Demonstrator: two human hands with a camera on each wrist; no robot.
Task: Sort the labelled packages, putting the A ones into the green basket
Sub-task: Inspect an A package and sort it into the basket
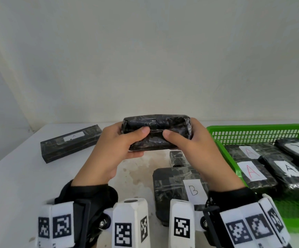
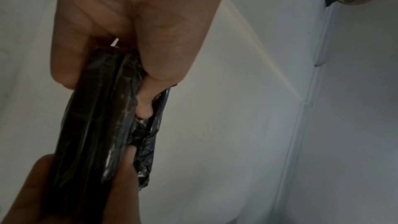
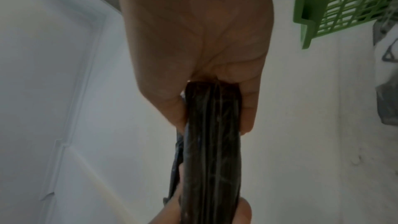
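A black film-wrapped package is held up above the table in the centre of the head view, and no label shows on the side facing me. My left hand grips its left end and my right hand grips its right end, both thumbs pressing the front face. The left wrist view shows my left hand clamped on the package. My right hand clasps it edge-on in the right wrist view. The green basket at the right holds several packages marked A.
A black package marked B lies on the white table below my right hand, with a small black package just behind it. A long black box with a white label lies at the back left. A white wall rises behind the table.
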